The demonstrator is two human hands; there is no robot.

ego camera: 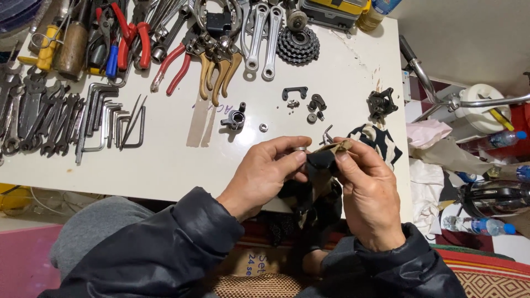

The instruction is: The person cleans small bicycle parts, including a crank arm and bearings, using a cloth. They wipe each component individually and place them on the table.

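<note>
Near the bench (165,176) edge, the left hand (265,171) pinches a small metal ring (300,149) while the right hand (367,190) grips a dark rag (320,165) against it. A slip would likely drop the ring off the edge. Farther off lie a loose nut (264,127) and small brackets (295,92).

Over the near edge of the white table (165,171), the left hand (265,174) pinches a small metal ring (300,149). The right hand (370,193) grips a dark rag (320,182) touching it. Allen keys (113,118) lie far left.

Small ring (300,149) — half-hidden by fingertips (292,156)
</note>
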